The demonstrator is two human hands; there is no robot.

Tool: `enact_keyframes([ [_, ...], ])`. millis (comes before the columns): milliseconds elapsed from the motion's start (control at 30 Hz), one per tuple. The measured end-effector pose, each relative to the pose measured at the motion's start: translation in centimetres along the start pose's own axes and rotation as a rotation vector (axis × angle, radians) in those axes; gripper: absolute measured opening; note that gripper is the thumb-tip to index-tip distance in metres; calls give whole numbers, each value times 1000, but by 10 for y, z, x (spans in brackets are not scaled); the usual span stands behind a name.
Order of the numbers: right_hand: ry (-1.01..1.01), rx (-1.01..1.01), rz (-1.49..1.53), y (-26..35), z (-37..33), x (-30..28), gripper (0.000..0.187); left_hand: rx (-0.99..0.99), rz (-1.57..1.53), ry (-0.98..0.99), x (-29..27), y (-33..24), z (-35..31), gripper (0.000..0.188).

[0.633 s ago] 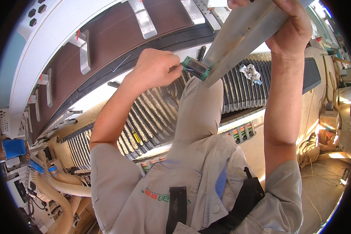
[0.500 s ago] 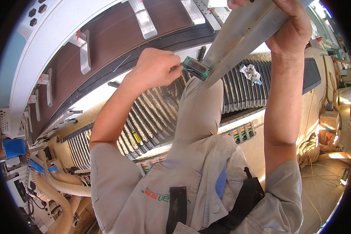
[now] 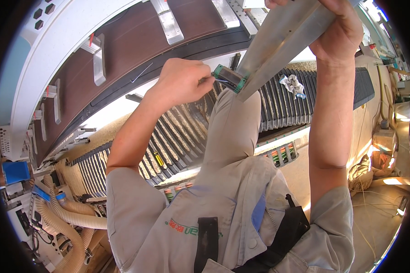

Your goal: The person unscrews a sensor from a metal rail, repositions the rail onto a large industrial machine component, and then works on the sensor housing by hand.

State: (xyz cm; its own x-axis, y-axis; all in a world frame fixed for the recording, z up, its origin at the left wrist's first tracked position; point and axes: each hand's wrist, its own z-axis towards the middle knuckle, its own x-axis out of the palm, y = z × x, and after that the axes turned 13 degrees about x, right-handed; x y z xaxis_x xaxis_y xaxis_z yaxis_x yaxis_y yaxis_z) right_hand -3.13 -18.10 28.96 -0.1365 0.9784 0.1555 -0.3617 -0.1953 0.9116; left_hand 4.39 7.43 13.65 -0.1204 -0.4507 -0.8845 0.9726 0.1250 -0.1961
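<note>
My right hand is closed around a long silver metal bar, which slants down toward my knee. At the bar's lower end sits a small sliding block with green end caps and a dark body. My left hand is closed beside the block, thumb and forefinger pinching a thin metal rod like a hex key. The rod reaches to the block's face; its tip I cannot make out. The bar's upper end runs out of view, and some fingers of my right hand are hidden behind it.
An L-shaped hex key lies on the machine's dark ledge. Ribbed black bellows, strewn with sawdust, stretch below my arms, with a yellow tool and a crumpled wrapper on them. Beige hoses curl at lower left.
My left hand and forearm have shifted very slightly, and more of the thin rod now shows against the block. The bar and my right hand have barely moved.
</note>
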Motion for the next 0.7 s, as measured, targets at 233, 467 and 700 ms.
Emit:
enact_keyframes([
  [233,33,22,153,-3,0,5,59,-188,-255,-87,-1,18,-32,10],
  [467,32,2,-19,-1,6,2,58,-460,-738,-388,33,16,-52,14],
  [700,-24,29,-9,-4,8,-1,58,-764,-1497,-1086,99,-3,-33,19],
])
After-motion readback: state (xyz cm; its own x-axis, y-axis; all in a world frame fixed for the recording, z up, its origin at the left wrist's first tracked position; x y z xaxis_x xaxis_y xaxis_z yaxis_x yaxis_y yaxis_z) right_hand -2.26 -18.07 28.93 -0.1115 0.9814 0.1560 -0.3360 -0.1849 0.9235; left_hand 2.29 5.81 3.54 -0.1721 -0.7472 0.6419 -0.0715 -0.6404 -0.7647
